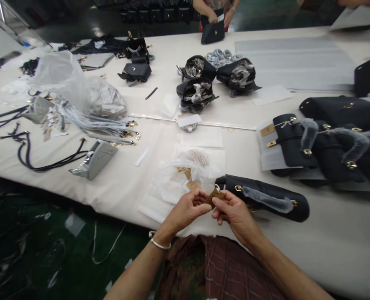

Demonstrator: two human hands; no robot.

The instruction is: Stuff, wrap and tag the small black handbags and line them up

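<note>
Between both hands is a small brown tag (pixel 215 197) with a white string at its top. My left hand (pixel 191 208) has its fingers closed on the tag's left side. The thumb and fingers of my right hand (pixel 231 208) pinch its right side. Just beyond my right hand a black bag (pixel 268 196) lies on the white table, its handle wrapped in clear plastic. In front of my left hand, more brown tags (pixel 192 184) lie by a clear plastic bag (pixel 172 168) on white sheets.
Several black bags (pixel 338 154) with wrapped handles lie at the right. Open black bags (pixel 195 89) stuffed with paper stand mid-table. Wrapped straps (pixel 91 123), a grey tape dispenser (pixel 99 160) and a dark cord (pixel 28 154) are at the left. Across the table, a person holds a black bag (pixel 212 32).
</note>
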